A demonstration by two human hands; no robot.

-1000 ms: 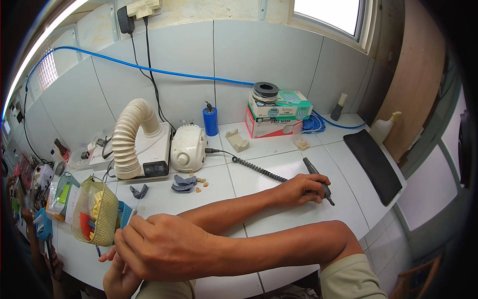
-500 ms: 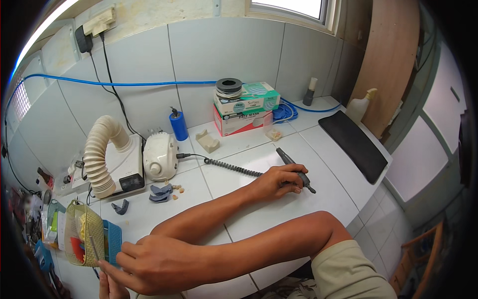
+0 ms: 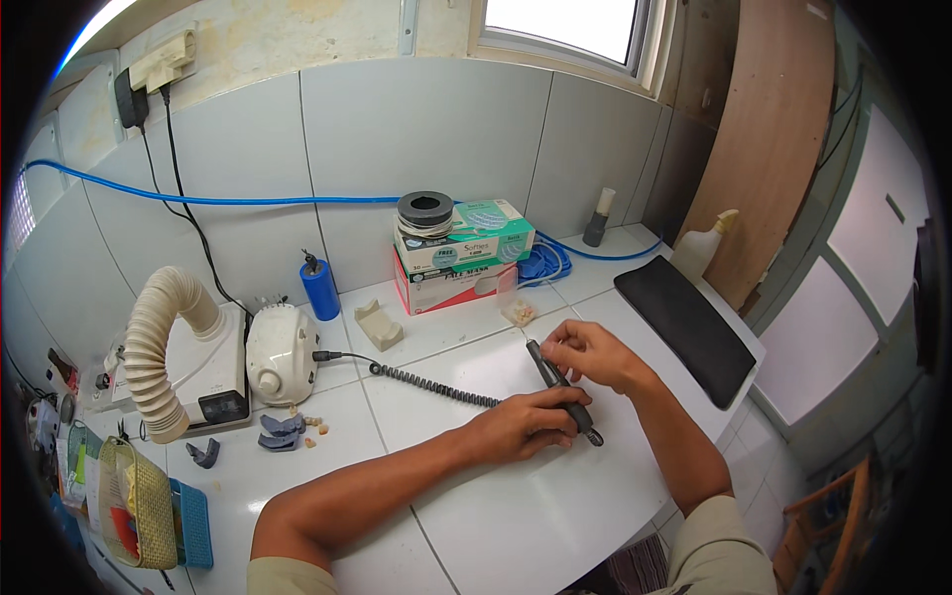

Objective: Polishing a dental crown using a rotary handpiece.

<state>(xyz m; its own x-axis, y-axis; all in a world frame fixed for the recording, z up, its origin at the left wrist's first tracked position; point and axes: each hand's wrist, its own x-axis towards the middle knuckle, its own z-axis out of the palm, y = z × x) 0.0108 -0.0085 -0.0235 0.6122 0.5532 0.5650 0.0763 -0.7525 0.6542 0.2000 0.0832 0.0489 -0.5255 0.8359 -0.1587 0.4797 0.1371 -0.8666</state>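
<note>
My left hand (image 3: 531,424) is wrapped round a dark rotary handpiece (image 3: 538,361), just over the white tabletop. The handpiece slants, its narrow front with a thin tip pointing away from me and its other end showing below my fingers. At the front part, the fingers of my right hand (image 3: 593,355) are pinched against the handpiece from the right. Whether a small piece sits between these fingers is hidden. A black coiled cord (image 3: 436,390) leads from behind my left hand to a white control unit (image 3: 281,355).
Left of the control unit stands a machine with a ribbed hose (image 3: 154,327). Grey moulded pieces (image 3: 281,433) lie before it, near woven baskets (image 3: 149,506). Along the wall are a blue cylinder (image 3: 319,289), stacked boxes (image 3: 456,283) and a spray bottle (image 3: 697,248). A black mat (image 3: 686,332) lies right.
My right hand has come over from the baskets at the lower left, uncrossing my arms, and now touches the handpiece. A thin rod seen in it earlier no longer shows. My left hand keeps its hold.
</note>
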